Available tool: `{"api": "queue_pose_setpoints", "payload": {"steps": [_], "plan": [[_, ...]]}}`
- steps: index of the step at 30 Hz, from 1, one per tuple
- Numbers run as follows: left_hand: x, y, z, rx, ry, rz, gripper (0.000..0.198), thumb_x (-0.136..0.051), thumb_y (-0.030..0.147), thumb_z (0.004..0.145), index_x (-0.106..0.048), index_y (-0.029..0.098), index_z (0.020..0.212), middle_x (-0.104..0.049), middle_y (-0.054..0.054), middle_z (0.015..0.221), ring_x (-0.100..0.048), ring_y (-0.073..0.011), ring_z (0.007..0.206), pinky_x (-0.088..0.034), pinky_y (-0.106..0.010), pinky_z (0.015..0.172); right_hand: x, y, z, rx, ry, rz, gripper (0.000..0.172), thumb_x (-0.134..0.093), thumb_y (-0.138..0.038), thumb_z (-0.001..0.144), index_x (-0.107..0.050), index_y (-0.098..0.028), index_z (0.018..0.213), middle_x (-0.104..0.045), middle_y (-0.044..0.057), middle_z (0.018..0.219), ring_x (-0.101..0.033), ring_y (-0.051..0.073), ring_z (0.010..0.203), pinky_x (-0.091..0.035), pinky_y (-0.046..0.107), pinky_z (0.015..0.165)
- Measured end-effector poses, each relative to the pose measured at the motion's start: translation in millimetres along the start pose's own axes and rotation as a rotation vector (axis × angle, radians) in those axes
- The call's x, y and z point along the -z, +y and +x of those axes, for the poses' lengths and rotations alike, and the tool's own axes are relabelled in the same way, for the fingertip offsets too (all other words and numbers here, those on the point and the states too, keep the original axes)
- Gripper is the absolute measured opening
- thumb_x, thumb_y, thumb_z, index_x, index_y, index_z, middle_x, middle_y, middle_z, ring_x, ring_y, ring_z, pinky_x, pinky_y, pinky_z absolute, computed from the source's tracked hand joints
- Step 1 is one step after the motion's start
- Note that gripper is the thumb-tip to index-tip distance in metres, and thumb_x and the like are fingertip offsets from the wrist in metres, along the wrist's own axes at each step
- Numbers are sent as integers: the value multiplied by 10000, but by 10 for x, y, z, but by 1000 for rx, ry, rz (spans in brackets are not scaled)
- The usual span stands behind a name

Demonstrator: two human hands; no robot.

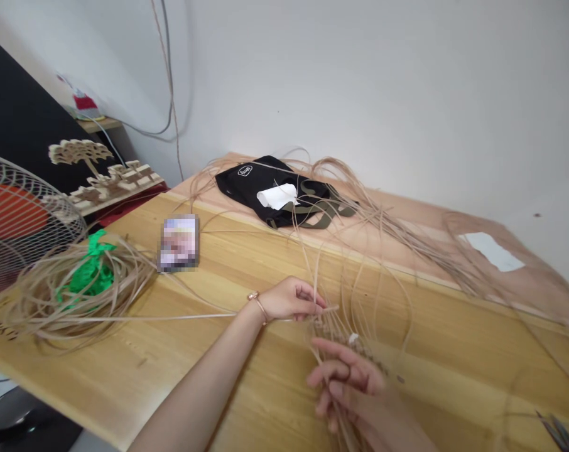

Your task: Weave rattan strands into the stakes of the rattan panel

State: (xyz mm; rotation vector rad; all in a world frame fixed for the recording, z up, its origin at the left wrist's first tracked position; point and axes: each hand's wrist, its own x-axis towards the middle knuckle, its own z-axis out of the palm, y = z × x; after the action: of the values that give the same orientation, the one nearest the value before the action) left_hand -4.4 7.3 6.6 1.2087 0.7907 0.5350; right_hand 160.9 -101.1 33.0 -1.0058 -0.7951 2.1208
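Note:
My left hand [294, 300], with a bracelet at its wrist, pinches a flat tan cane strand at the edge of a small woven piece [334, 333]. Many loose strands fan out from that weave, and a bit of white material [353, 338] sits on it. Close in front is my right hand [348, 383], slightly blurred, its fingers curled with thumb against them around a thin strand. Part of the weave and the lower strands are hidden behind this hand.
A coil of cane [134, 276] with a green bag [93, 267] lies left, near a fan [18, 213]. Behind are a pixelated device [178, 242], a black bag [251, 188], white paper [494, 251] and long strands [407, 235]. A pointed tool [558, 432] lies at lower right.

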Motion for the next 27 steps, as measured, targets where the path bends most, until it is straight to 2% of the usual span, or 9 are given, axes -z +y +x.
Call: {"api": "queue_pose_setpoints", "payload": {"steps": [3,6,8,10,13,15,18,23,27], "plan": [[5,-3,5,-9,-5,5,326,-661,321,589,-617,78,802,-531,21,524,-409,-27,387,-288,-160,383,-46,-13,-16,-112,75,-13,318,-628,-265,684,-572,-188,987,-597,9,670,-465,47,380,-261,127,293],[10,-3,12,-12,-4,5,311,-657,312,595,-618,81,800,-528,25,517,-406,-26,387,-285,-159,384,-93,-90,-29,-131,165,-79,268,-598,-345,713,-618,-155,901,-499,-42,499,-273,-16,314,-137,117,303],[11,-1,12,-10,-2,2,311,-655,316,595,-619,83,799,-537,22,527,-403,-25,390,-290,-161,391,-109,-136,-16,-100,212,-123,282,-609,-381,695,-636,-157,863,-443,-62,451,-227,-17,323,-111,124,315],[10,-1,10,-5,-1,2,319,-654,324,592,-620,86,800,-554,13,555,-405,-24,399,-297,-164,401,-107,-162,13,-46,288,-127,272,-634,-383,668,-648,-177,846,-462,-55,471,-262,-7,342,-145,125,324],[12,-12,12,-2,-2,16,340,-649,341,591,-617,87,814,-561,5,579,-408,-24,407,-300,-162,406,-96,-174,55,63,404,-111,226,-688,-341,613,-671,-197,787,-589,7,669,-442,42,475,-318,141,401],[16,-27,18,-10,-6,29,349,-643,348,595,-614,85,823,-548,8,566,-411,-28,407,-300,-162,404,-110,-185,68,150,399,-127,173,-698,-315,602,-679,-198,729,-603,53,934,-537,108,696,-419,186,546],[27,-57,28,-27,-10,32,347,-636,351,601,-609,81,817,-522,18,538,-414,-34,407,-299,-165,402,-163,-205,72,258,310,-153,99,-684,-293,624,-671,-200,656,-461,44,1218,-514,172,943,-421,250,743],[31,-72,32,-11,-12,2,357,-641,347,594,-606,80,829,-534,13,555,-424,-37,420,-318,-172,421,-199,-192,101,298,170,-102,117,-606,-315,704,-649,-208,726,-533,67,1126,-534,188,891,-421,300,725],[12,-39,24,11,6,7,377,-658,346,567,-605,75,822,-551,7,574,-426,-35,415,-326,-177,424,-163,-163,125,318,258,-131,166,-576,-339,728,-640,-201,794,-603,55,884,-535,154,739,-429,259,607]]}}
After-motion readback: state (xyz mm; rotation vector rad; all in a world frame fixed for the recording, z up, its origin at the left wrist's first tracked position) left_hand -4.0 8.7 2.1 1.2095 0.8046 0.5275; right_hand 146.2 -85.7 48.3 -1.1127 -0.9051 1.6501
